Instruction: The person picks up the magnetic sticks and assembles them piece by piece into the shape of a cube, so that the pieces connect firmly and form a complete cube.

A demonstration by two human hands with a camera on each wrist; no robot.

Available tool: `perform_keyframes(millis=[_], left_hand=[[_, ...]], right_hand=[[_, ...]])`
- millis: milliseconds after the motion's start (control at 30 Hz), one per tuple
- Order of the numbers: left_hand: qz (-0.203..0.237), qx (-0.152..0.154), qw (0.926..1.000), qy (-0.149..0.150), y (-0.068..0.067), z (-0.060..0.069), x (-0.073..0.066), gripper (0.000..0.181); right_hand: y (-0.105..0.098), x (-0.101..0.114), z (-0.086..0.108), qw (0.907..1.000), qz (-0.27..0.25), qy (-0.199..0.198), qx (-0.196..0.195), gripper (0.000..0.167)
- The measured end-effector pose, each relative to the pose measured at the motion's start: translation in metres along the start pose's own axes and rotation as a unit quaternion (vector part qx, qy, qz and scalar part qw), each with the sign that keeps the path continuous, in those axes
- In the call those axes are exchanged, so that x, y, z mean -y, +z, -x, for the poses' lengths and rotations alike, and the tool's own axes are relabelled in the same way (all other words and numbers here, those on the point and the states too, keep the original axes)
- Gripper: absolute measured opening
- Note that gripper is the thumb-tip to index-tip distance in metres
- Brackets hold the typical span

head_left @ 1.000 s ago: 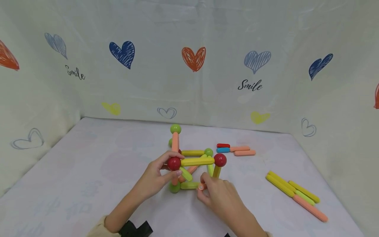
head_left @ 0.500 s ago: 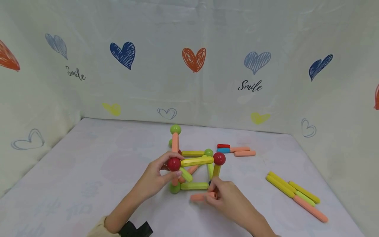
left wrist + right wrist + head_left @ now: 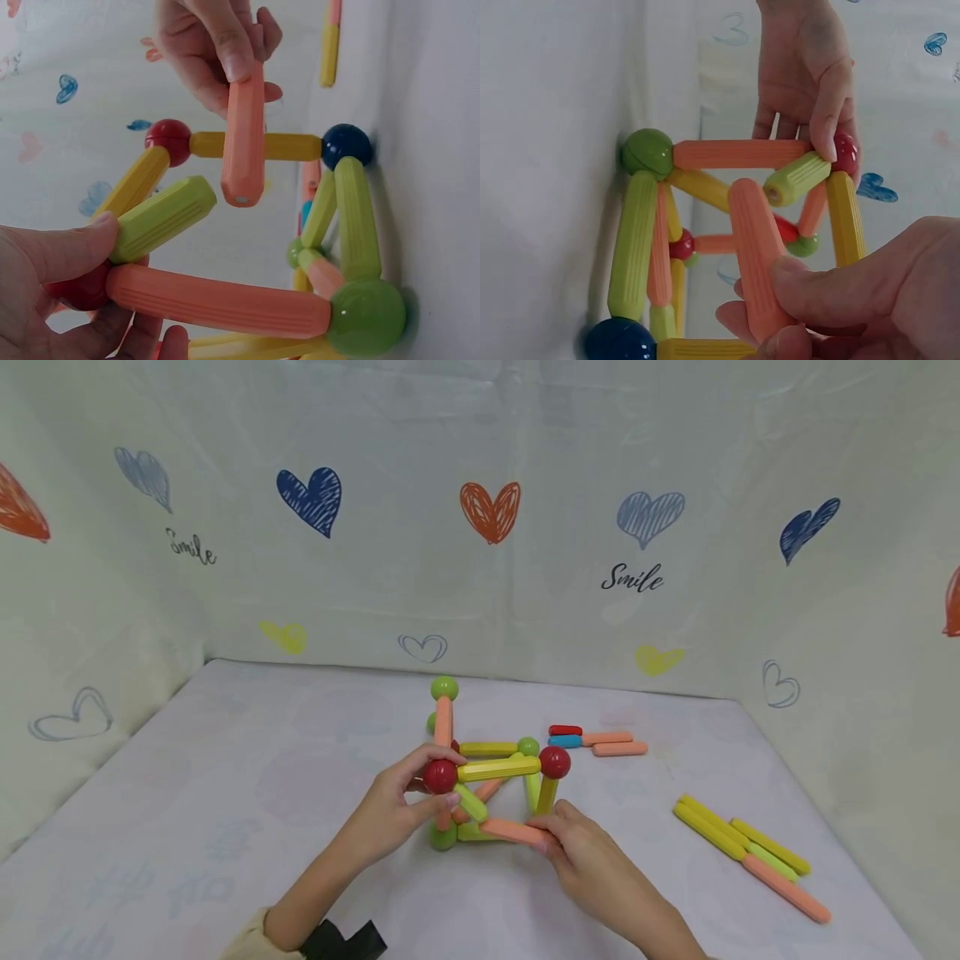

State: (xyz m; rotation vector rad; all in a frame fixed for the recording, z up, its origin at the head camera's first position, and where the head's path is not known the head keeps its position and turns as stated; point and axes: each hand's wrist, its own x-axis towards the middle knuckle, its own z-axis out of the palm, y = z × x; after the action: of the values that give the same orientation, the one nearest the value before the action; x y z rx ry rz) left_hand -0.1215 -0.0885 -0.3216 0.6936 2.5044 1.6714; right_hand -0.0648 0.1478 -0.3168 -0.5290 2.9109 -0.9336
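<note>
In the head view the left hand [image 3: 397, 814] grips a red ball [image 3: 440, 776] at the near upper left corner of a frame of rods and balls; its thumb also touches a short light-green rod [image 3: 166, 217] sticking out from there. A yellow rod [image 3: 498, 767] joins that ball to another red ball [image 3: 555, 762]. The right hand [image 3: 600, 860] pinches a loose orange rod [image 3: 756, 255] by one end, its other end pointing at the left hand, near the light-green rod. Low on the frame are a green ball [image 3: 367, 318] and a dark blue ball [image 3: 346, 145].
Behind the frame's right side lie orange rods [image 3: 619, 748], a red piece [image 3: 566, 730] and a blue piece [image 3: 565, 742]. Several yellow rods [image 3: 708, 831], a light-green rod and an orange rod [image 3: 786, 887] lie at the right. A hanging cloth [image 3: 555, 635] stands behind the table.
The right hand has moved slightly right, and its orange rod has come into fuller view, swung so its free end points left in front of the frame. The left hand keeps its hold.
</note>
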Motion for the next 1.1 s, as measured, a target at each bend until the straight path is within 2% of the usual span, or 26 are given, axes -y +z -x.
perform_keyframes(millis=[133, 300, 467, 600, 733, 833, 933, 1100], left_hand=[[-0.002, -0.001, 1.0, -0.003, 0.001, 0.0, 0.0, 0.035], [0.002, 0.004, 1.0, -0.002, 0.0, -0.001, 0.0, 0.035], [0.0, 0.007, 0.9999, 0.007, -0.001, -0.001, 0.0, 0.035], [-0.024, -0.005, 0.9996, 0.014, 0.0, 0.0, 0.0, 0.038], [-0.044, -0.031, 0.9983, 0.02, 0.005, 0.001, 0.0, 0.032], [-0.039, -0.043, 0.9981, 0.018, 0.005, 0.002, -0.001, 0.025], [-0.031, -0.042, 0.9986, 0.009, 0.005, 0.002, 0.0, 0.023], [-0.029, -0.03, 0.9991, 0.003, 0.003, 0.001, 0.0, 0.025]], right_hand=[[0.003, 0.001, -0.001, 0.9995, 0.006, 0.025, 0.018, 0.015], [0.001, -0.002, 0.0, 0.9985, 0.001, 0.033, 0.043, 0.016], [0.002, -0.004, -0.002, 0.9974, -0.018, 0.031, 0.063, 0.015], [0.005, -0.006, -0.004, 0.9972, -0.022, 0.016, 0.07, 0.014], [0.01, -0.007, -0.007, 0.998, -0.013, 0.005, 0.062, 0.016], [0.014, -0.007, -0.009, 0.9987, -0.003, -0.003, 0.051, 0.018], [0.018, -0.007, -0.012, 0.9992, 0.013, -0.009, 0.035, 0.023], [0.025, -0.005, -0.016, 0.9982, 0.054, -0.02, -0.016, 0.031]])
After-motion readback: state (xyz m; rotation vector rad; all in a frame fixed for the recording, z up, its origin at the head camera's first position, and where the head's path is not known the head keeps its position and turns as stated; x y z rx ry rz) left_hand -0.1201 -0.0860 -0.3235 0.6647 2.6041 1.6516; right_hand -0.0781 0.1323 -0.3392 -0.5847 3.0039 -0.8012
